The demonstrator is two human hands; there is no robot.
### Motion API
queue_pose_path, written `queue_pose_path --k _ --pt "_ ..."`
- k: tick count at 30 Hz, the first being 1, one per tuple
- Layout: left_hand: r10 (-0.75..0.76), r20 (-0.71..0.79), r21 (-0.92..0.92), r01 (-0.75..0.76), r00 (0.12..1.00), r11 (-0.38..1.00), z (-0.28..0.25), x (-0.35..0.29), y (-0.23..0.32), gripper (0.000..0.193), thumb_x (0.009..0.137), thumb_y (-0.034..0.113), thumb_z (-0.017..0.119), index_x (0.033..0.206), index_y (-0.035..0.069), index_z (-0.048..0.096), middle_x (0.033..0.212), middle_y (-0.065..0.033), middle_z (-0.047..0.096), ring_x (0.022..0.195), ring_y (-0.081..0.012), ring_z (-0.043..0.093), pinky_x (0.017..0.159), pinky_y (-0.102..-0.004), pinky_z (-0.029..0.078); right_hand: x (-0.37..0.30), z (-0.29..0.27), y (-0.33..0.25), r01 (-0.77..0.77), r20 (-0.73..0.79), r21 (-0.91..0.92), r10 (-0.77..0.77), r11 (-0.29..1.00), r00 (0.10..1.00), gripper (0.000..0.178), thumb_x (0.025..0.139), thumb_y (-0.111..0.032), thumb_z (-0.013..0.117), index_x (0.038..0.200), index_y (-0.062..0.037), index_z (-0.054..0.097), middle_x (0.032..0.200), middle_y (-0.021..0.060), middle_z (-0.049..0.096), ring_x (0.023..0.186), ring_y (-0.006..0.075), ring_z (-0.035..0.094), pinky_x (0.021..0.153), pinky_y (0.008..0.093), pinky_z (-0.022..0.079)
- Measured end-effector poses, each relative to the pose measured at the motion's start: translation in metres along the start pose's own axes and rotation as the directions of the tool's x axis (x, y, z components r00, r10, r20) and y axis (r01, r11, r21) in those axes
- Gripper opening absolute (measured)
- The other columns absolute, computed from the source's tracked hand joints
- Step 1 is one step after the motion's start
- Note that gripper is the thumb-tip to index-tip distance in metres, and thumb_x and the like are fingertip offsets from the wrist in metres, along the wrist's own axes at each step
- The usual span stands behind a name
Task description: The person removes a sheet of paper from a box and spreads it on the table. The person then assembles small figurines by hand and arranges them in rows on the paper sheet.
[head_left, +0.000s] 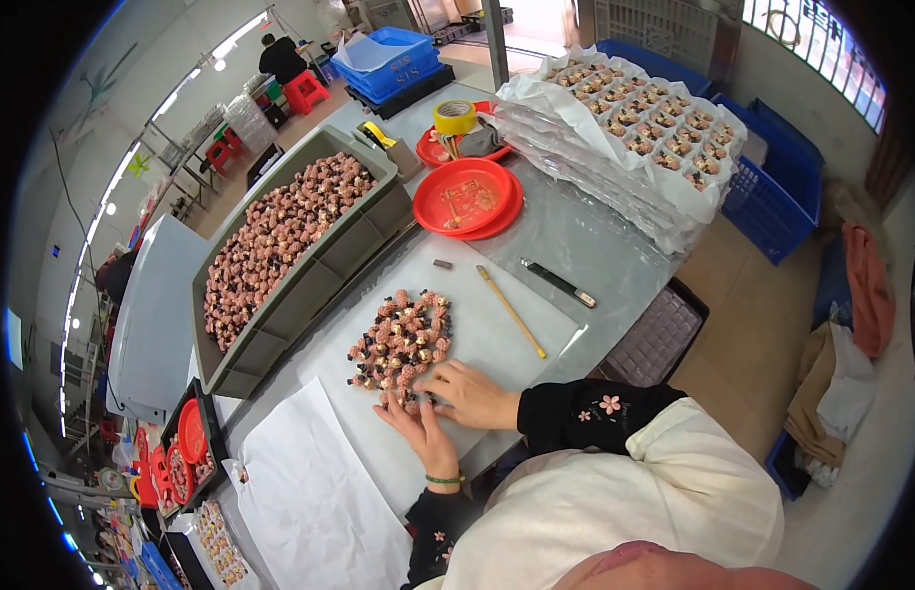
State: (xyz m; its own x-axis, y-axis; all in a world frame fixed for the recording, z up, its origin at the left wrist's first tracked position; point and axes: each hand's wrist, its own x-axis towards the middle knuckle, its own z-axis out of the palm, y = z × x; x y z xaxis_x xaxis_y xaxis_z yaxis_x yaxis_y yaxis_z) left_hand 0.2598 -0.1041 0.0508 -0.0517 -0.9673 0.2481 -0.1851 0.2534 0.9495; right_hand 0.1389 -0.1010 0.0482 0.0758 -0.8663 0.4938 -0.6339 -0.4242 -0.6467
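A pile of small pink figurines [403, 334] with black and cream parts lies on the pale work sheet [507, 324] in front of me. At the pile's near edge, my left hand [418, 440] has its thumb and fingers closed about one small figurine. My right hand [474, 396] meets it from the right, fingers bent and pinching at the same figurine. The fingers partly cover that piece, so its details are hard to make out. Right of the pile lie a thin yellow stick [514, 315] like a pencil or brush handle and a black-handled cutter knife [558, 282].
A long grey-green bin [310, 295] full of similar figurines stands left. Red round plates [467, 197] and yellow tape [455, 117] sit beyond the sheet. Stacked clear trays [595, 187] of figurines stand far right. White paper [315, 482] lies near left; a person [281, 59] sits far off.
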Motion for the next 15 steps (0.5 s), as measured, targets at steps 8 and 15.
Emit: queue_pose_path --k 8,15 --pt "0.039 0.113 0.074 -0.048 0.993 0.996 -0.014 -0.012 0.004 0.051 0.081 0.000 0.050 0.128 0.001 0.029 0.140 -0.0146 0.007 0.124 -0.0231 0.027 0.097 -0.0352 0.030 0.002 -0.002 -0.018 0.045 -0.002 -0.018 -0.045 0.999 0.999 0.031 0.067 -0.011 0.060 0.097 -0.0081 0.054 0.092 0.0081 0.050 0.087 0.0260 0.050 0.071 0.0359 0.043" --pt "0.064 0.075 0.136 -0.074 0.995 0.988 -0.021 -0.003 0.001 0.048 0.079 0.003 0.053 0.124 0.004 0.037 0.138 -0.0185 0.013 0.124 -0.0291 0.025 0.099 -0.0395 0.027 0.007 0.000 0.008 0.024 0.118 -0.059 -0.017 0.998 0.993 0.020 0.071 -0.008 0.059 0.090 -0.0059 0.054 0.088 0.0095 0.050 0.084 0.0273 0.049 0.071 0.0361 0.042"
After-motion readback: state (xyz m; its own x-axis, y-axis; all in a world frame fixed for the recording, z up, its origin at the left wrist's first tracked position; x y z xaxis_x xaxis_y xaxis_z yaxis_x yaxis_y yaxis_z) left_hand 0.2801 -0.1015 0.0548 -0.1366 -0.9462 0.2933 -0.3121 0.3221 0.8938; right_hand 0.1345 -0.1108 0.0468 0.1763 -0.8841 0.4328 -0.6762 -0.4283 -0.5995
